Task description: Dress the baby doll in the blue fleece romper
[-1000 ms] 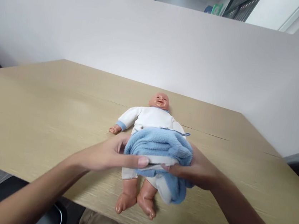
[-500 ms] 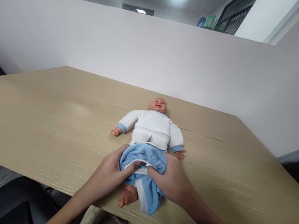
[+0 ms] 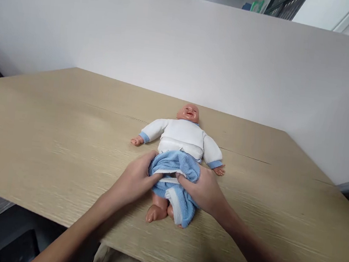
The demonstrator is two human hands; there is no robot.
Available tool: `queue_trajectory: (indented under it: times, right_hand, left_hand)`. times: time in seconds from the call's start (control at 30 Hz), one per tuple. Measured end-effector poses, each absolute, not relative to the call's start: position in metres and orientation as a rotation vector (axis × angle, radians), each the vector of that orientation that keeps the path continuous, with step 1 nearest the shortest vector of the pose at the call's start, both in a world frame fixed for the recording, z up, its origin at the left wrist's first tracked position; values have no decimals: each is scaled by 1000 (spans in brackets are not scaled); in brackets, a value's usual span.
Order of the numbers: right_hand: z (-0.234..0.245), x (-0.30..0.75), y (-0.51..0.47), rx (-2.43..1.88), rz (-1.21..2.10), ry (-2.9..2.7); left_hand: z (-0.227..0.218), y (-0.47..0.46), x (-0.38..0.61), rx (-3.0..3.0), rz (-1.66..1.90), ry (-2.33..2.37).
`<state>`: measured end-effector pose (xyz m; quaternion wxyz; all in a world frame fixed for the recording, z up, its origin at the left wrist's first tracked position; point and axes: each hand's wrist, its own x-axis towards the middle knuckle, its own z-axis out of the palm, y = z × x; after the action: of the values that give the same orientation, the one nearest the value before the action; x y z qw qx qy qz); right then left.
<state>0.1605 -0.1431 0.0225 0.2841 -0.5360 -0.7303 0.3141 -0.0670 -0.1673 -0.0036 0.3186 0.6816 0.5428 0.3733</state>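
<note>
A baby doll point(image 3: 183, 132) lies on its back on the table, its head toward the wall and its feet toward me. It wears a white long-sleeved top with blue cuffs. Blue terry pants point(image 3: 177, 161) with white trim are bunched over its hips and thighs. My left hand point(image 3: 140, 173) grips one side of the pants, thumb tucked at the white-edged opening. On the other side my right hand point(image 3: 204, 189) holds the pants the same way. One pant leg hangs loose over a foot; the other foot point(image 3: 156, 213) is bare. My fingers under the cloth are hidden.
The wooden table point(image 3: 67, 135) stretches wide around the doll, with its front edge close to me. A white partition wall point(image 3: 141, 39) rises behind it. A black chair point(image 3: 19, 243) stands below the table's edge at lower left.
Both hands have drawn the pants up the doll's body, covering more of the white at its waist. More of the legs and feet now shows. The camera view has tilted downward.
</note>
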Motion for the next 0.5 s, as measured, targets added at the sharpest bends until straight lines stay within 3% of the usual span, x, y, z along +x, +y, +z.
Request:
queue_trajectory:
  times: [0.3,0.5]
  right_hand:
    - [82,165,-194,-1322,969,-2232]
    - [71,159,-195,-1219,1013,-2369]
  left_hand:
    - [23,-235,-70,1457,919,1293]
    - [3,-257,-74,1391,793,1349]
